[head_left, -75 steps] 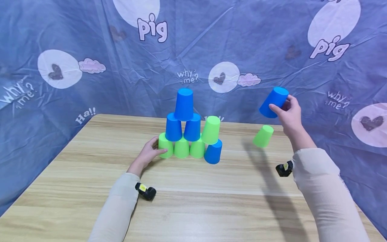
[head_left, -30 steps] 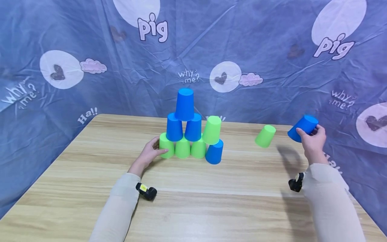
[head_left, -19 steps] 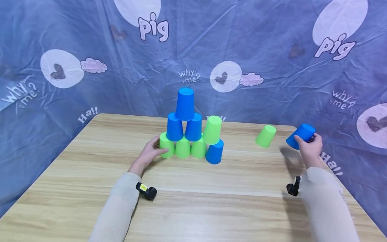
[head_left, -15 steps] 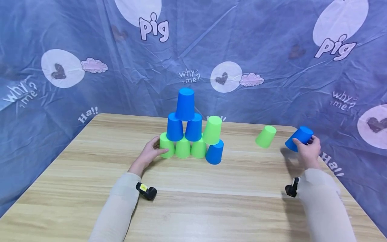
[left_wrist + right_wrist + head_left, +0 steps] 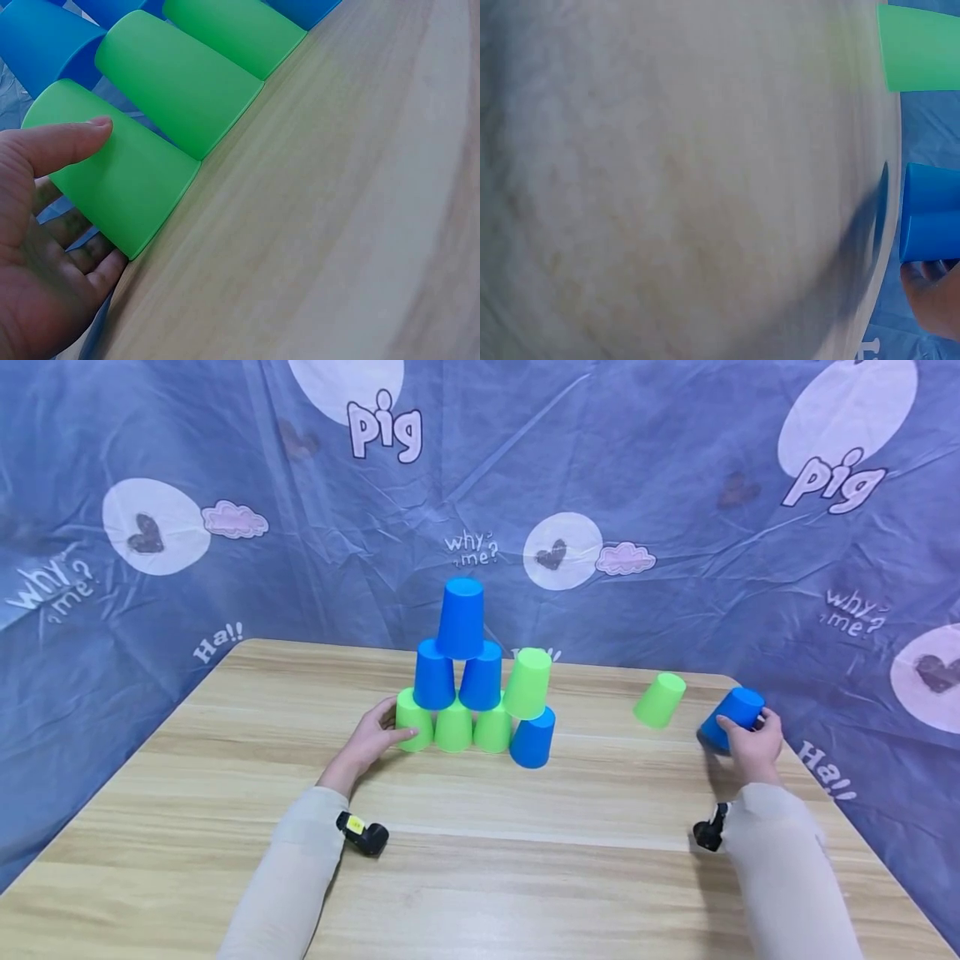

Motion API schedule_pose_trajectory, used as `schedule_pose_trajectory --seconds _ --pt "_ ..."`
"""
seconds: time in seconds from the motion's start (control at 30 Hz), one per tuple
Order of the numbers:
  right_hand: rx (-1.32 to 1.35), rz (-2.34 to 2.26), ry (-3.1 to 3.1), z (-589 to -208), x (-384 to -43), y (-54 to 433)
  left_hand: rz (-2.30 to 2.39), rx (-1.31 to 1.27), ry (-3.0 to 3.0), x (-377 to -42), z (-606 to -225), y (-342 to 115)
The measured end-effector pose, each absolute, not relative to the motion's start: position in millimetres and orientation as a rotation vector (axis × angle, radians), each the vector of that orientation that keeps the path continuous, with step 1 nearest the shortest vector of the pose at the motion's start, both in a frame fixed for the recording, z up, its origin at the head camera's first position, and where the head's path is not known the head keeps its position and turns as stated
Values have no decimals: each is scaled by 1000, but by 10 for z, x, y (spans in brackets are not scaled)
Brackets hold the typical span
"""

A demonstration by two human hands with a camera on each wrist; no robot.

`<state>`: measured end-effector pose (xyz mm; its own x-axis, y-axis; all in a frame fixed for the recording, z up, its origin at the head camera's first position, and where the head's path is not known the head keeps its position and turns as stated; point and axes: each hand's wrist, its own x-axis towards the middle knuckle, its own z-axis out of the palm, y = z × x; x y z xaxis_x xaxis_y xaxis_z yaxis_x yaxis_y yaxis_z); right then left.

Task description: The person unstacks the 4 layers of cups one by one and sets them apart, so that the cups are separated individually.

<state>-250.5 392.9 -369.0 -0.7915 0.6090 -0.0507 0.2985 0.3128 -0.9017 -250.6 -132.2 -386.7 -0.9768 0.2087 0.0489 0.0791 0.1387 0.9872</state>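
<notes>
Upside-down cups form a stepped stack in the head view. My left hand (image 5: 370,739) holds the leftmost bottom green cup (image 5: 124,169), thumb on its front and fingers round its far side. Two more bottom green cups (image 5: 453,727) and a bottom blue cup (image 5: 532,739) continue the row to the right. On them stand two blue cups (image 5: 433,675) and a green cup (image 5: 527,683); one blue cup (image 5: 461,618) tops the pair. At the table's right, my right hand (image 5: 756,745) grips a tilted blue cup (image 5: 729,718), its rim slightly above the tabletop in the right wrist view.
A single green cup (image 5: 660,700) stands upside down between the stack and my right hand. The wooden table (image 5: 480,877) ends close to the right hand's outer side. Behind it hangs a blue printed cloth (image 5: 337,543).
My right hand has carried its blue cup rightward, then down toward the tabletop and slightly back left. The left hand stays on the green cup; the stack is unchanged.
</notes>
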Motion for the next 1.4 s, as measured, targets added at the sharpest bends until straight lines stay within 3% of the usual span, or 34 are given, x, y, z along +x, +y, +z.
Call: schedule_pose_trajectory --seconds 1.4 --pt "-917 1510 -2293 -3645 -2495 3911 1983 296 2294 -2679 -4080 -1360"
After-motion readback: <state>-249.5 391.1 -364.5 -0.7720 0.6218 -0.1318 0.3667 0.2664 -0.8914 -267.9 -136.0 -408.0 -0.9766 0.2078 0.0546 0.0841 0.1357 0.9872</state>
